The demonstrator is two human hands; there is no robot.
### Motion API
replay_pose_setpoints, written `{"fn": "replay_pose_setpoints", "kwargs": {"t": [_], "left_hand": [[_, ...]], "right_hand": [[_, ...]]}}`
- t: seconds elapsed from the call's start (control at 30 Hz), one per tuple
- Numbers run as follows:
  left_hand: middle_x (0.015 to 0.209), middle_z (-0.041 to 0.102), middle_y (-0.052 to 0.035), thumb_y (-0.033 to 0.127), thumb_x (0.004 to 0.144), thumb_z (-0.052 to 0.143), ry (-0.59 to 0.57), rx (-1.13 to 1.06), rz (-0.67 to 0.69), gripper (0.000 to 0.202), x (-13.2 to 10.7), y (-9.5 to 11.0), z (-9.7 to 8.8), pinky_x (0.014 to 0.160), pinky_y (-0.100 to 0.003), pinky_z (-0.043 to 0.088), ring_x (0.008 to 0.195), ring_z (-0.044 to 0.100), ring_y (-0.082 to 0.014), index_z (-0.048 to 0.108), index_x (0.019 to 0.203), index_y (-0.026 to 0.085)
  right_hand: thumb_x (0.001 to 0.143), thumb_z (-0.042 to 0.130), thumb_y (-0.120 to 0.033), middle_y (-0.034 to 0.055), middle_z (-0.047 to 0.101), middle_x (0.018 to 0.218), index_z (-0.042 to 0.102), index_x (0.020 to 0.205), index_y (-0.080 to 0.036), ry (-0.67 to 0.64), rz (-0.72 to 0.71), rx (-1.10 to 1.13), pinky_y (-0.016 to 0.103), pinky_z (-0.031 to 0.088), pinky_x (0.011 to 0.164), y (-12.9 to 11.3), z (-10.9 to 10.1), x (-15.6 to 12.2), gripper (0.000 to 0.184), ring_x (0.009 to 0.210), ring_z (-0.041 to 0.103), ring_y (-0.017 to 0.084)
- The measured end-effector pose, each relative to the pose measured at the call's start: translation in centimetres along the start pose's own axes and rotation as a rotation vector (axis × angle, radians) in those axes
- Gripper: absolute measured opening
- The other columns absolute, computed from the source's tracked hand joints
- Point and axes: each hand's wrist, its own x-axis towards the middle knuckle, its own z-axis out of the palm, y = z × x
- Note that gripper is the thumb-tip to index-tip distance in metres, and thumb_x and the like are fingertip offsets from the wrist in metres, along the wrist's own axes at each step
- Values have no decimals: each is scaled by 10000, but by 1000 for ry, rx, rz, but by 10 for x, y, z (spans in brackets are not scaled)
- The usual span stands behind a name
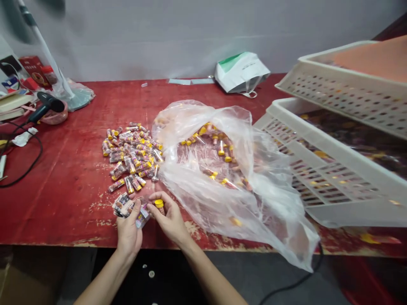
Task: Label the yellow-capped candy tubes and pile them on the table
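My left hand (pixel 129 233) is closed around a bunch of small printed labels or sleeves (pixel 121 203), which fan out past the thumb. Beside it, near the table's front edge, my right hand (pixel 171 218) is closed on a small clear tube with a yellow cap (pixel 159 203). Its fingertips meet the printed pieces at the left hand; whether they pinch one of these too, I cannot tell. Just beyond the hands lies a pile of yellow-capped tubes (pixel 132 154) in printed wraps. To its right, an open clear plastic bag (pixel 219 216) holds several more tubes.
Two white perforated crates (pixel 330 186) are stacked at the right, the lower one holding yellow-capped items. A white and green bag (pixel 237 74) lies by the wall. On the left stand a lamp (pixel 47 51) and a dark hairdryer-like tool (pixel 47 106) with its cord on the red table (pixel 73 182).
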Motion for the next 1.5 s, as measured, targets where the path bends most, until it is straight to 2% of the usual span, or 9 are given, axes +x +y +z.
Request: {"fn": "replay_pose_setpoints", "kwargs": {"t": [0.13,0.2,0.37,0.6,0.83,0.97,1.2,1.37,1.5], "left_hand": [[783,692,33,192,527,900,84,-18,110,369,1,-2,-4,723,-223,508,720,653,-104,678,821,169],[785,692,24,196,542,896,111,-32,106,360,3,-3,-3,713,-228,510,710,652,-108,678,827,164],[863,723,-16,165,634,848,143,-56,-8,297,9,5,-2,729,-265,536,749,676,-137,686,883,165],[856,727,-11,136,658,827,174,-57,-21,268,14,5,-6,709,-238,527,730,674,-121,681,879,175],[881,725,-12,201,644,849,111,-49,-95,314,5,3,-5,737,-242,516,790,676,-134,678,907,183],[837,714,1,210,635,855,116,-53,-135,294,3,3,-4,694,-233,510,707,655,-116,673,864,180],[858,709,8,253,629,860,24,4,-119,392,-6,3,-3,665,-231,506,697,654,-113,653,957,191],[870,710,3,197,583,878,-22,39,-113,463,-11,8,-3,679,-244,523,718,663,-125,645,982,185],[964,720,-23,178,618,859,-72,96,-101,516,-10,8,-7,761,-261,533,827,675,-139,638,1084,192]], "right_hand": [[866,623,-364,-16,576,721,598,877,-184,38,62,63,206,470,538,1,4,-1,182,588,531,109],[903,573,-385,-15,586,753,594,1020,-200,12,78,70,220,502,563,0,4,-7,220,605,557,117],[894,610,-306,78,581,1195,439,1392,-272,-6,-32,-8,353,503,989,-1,-10,-27,527,1129,587,193],[846,693,-277,47,645,973,591,1091,-236,167,-56,146,247,573,746,-6,-24,-34,269,837,649,146],[823,726,-265,69,664,1055,581,1036,-220,250,-49,251,280,580,777,1,-13,-31,262,847,683,152],[823,704,-143,50,666,1044,606,1051,-246,273,-170,156,277,573,814,3,-15,-38,269,932,676,159],[795,647,14,82,658,1092,650,1227,-301,179,-577,-372,366,566,840,-11,-31,-49,535,978,653,219],[880,497,-15,109,631,1189,616,1286,-279,-95,-469,-322,389,553,885,-23,-43,-48,499,1082,635,236],[874,511,-3,96,638,1149,641,1251,-280,-171,-444,-293,337,553,855,-27,-51,-49,486,1038,648,205]]}}
